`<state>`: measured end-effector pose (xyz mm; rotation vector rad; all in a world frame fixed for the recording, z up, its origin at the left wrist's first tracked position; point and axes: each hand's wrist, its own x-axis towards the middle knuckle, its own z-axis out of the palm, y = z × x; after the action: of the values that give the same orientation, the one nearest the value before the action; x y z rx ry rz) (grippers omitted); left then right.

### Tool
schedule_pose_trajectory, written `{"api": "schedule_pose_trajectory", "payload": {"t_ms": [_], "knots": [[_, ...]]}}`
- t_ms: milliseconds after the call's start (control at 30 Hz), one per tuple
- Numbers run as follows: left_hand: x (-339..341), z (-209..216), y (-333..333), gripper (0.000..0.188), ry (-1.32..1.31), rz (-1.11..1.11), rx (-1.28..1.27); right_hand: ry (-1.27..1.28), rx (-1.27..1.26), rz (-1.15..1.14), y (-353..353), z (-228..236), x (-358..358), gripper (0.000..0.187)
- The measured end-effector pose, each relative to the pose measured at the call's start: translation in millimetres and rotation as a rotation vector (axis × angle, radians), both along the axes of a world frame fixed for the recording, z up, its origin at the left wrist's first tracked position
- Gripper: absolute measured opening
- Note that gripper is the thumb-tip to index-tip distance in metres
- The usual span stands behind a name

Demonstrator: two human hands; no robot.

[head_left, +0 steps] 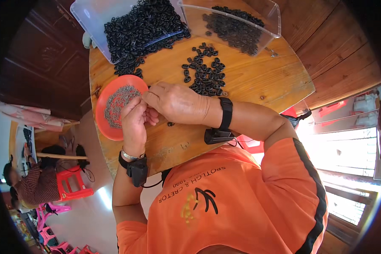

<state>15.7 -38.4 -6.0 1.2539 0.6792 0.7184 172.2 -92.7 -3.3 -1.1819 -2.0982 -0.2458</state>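
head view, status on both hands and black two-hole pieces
Left hand and right hand together, grip hidden. Black two-hole pieces loose on wooden table beyond right hand. Orange dish of small metal parts partly behind left hand.

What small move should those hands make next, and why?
Perhaps steady the left hand and let the right hand make fine adjustments: their fingertips meet closely by the red-orange plate of small metal pieces, hiding anything between them.

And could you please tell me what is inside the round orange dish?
The orange dish holds many small grey pieces; the left hand covers one side, hiding whatever lies beneath.
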Motion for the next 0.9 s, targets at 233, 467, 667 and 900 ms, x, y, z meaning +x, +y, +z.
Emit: {"api": "schedule_pose_trajectory", "payload": {"t_ms": [233, 467, 667, 900], "knots": [[-0.7, 0.3, 2.4, 0.028, -0.012, -0.024, 0.055, 0.083, 0.033, 0.025, 9.5, 1.2, 7.0, 0.027], [0.4, 14.2, -8.5, 0.022, -0.020, 0.077, 0.223, 0.061, 0.452, -0.788, 13.3, 51.7, 133.8, 0.019], [-5.8, 8.1, 4.1, 0.019, -0.023, 0.097, 0.277, -0.061, 0.618, -0.781, 6.7, 61.1, 131.3, 0.021], [-11.0, 7.5, 14.0, 0.018, -0.015, 0.179, 0.304, 0.072, -0.718, 0.008, 15.7, 23.3, 79.1, 0.017]]}}
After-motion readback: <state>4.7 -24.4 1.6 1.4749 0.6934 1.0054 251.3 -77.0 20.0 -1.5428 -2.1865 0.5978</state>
